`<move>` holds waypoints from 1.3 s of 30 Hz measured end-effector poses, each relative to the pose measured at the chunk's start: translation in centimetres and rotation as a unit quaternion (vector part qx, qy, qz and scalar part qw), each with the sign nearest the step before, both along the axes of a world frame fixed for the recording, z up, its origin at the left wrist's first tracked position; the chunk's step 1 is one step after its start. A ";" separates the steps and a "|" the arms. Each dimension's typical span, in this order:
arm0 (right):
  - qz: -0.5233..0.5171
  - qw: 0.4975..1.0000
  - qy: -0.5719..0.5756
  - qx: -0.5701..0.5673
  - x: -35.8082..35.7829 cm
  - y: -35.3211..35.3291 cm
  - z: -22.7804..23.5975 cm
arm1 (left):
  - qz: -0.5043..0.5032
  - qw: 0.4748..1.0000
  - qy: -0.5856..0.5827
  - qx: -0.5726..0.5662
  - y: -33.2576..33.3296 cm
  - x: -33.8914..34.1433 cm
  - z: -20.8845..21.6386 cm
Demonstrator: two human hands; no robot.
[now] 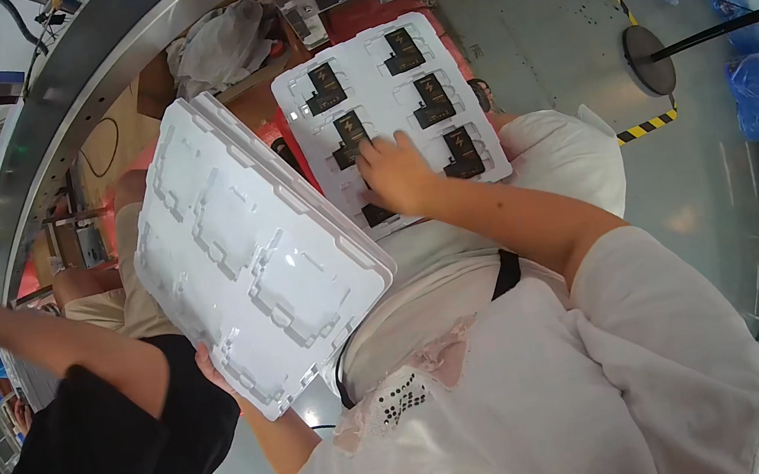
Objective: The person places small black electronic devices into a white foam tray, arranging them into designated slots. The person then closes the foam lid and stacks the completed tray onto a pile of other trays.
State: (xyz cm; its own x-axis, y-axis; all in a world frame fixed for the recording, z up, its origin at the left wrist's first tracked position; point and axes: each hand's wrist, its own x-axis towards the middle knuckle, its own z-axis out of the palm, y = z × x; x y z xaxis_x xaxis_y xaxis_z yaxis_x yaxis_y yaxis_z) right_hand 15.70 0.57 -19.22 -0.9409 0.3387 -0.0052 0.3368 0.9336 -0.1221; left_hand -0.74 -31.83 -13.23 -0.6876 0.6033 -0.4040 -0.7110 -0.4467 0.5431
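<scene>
A white plastic tray (pixel 375 40) lies across my lap, with several flat, black, L-shaped batteries (pixel 434 99) in its recesses; each bears a lightning mark. My right hand (pixel 399 175) rests over the tray's near left part, fingers bent and a little apart. Its fingertips touch or nearly touch a black battery (pixel 348 134), and another one (pixel 376 213) is partly covered by the hand. On the left, my left hand (pixel 211 370) grips the lower edge of a tilted stack of white plastic trays (pixel 303 261). The top tray's recesses hold nothing; the fingers under it are mostly hidden.
To my left sits a person in a black sleeve (pixel 114 456), one arm raised. A metal machine frame (pixel 106 67) curves along the far left. Clear plastic bags (pixel 224 46) lie in a box beyond the trays. At right stands a fan base (pixel 648 60) on the grey floor.
</scene>
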 end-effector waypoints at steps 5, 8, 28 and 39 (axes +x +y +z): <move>-0.074 0.961 0.185 -0.191 5.9 -1.9 -0.5 | -0.039 0.999 -0.025 -0.014 0.0 0.6 0.3; -0.236 0.679 0.138 -0.681 6.1 -1.2 3.2 | -0.060 0.996 -0.003 -0.069 -0.4 0.3 0.3; -0.353 0.783 0.319 -0.400 12.1 8.9 0.6 | -0.236 0.884 0.259 -0.308 21.0 1.1 -8.9; -0.369 0.861 0.191 -0.294 10.9 11.2 -2.8 | -0.151 0.530 0.559 -0.619 24.0 3.1 -7.8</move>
State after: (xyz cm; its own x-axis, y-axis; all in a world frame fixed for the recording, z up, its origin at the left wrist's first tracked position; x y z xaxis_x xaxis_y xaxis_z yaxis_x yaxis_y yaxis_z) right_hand 26.58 11.73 -21.98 -0.4421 0.8892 -0.1179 0.6417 0.2218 -0.7342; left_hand 2.32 -7.81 -21.03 -0.8627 0.5019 -0.0613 0.4267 0.7877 0.4444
